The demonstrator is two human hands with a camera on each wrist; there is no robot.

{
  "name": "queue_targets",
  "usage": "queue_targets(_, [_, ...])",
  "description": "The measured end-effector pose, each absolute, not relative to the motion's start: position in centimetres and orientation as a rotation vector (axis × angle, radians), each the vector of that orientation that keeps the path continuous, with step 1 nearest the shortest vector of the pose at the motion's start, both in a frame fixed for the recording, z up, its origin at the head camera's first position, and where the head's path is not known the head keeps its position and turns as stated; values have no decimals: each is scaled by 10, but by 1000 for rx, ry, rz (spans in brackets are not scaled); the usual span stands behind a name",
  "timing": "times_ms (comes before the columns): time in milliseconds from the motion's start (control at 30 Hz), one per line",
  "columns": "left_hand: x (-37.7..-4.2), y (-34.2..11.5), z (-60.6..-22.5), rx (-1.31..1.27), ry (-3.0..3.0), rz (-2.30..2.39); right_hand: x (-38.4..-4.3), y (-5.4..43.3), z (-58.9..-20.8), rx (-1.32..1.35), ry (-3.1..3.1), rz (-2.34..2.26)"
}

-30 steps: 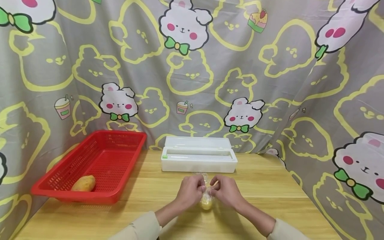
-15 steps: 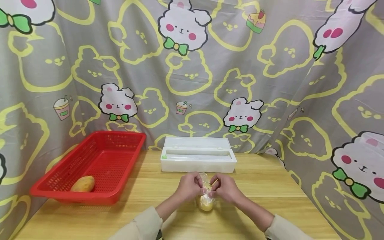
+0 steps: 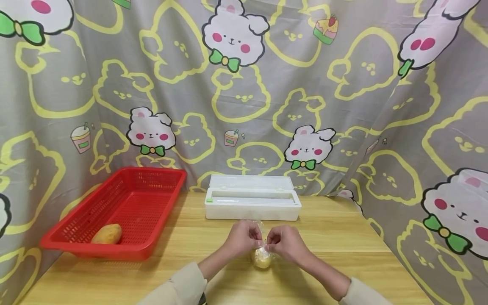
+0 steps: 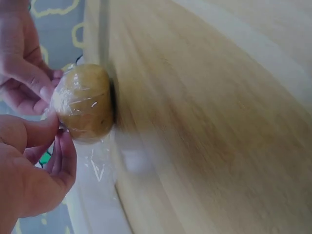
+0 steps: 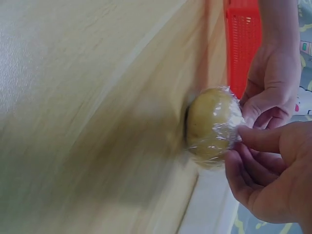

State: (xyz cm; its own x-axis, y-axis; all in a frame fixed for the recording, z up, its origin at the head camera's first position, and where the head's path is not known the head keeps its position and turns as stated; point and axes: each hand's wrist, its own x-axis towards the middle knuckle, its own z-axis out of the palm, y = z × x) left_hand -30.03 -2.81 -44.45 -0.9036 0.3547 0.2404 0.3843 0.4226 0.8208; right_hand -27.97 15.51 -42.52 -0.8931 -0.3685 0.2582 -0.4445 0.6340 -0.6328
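Observation:
A potato [image 3: 262,259] wrapped in clear cling film sits on the wooden table, in front of a white box. My left hand [image 3: 244,238] pinches the film at the potato's far side between thumb and fingertips. Just across from it, my right hand [image 3: 286,242] pinches the same gathered film, the two sets of fingertips close together. From the left wrist, the film [image 4: 73,100] is drawn tight over the potato, and a loose flap of it [image 4: 100,158] hangs to one side. The right wrist view has creased film [image 5: 222,129] bunched at both thumbs.
A white cling film box [image 3: 253,211] with its lid raised stands behind the hands. To the left, a red plastic basket [image 3: 148,228] holds one unwrapped potato [image 3: 107,234]. A patterned curtain [image 3: 244,106] encloses the table's back and sides.
Both hands stay at the potato, fingers shifting slightly on the film. The film standing up between the hands a moment ago is now lower and less visible.

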Motion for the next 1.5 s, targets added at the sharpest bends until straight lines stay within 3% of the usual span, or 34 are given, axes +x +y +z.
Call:
queue_targets(267, [-293, -33, -442, -788, -2548, -1419, -279, 159, -419, 608, -2818, 1279])
queue_targets(867, [-291, -39, -444, -761, -2592, -1436, -292, 155, -425, 295, -2855, 1678])
queue_targets(1500, [-287, -40, -441, -808, -2626, -1354, -296, 164, -432, 384, -2816, 1747])
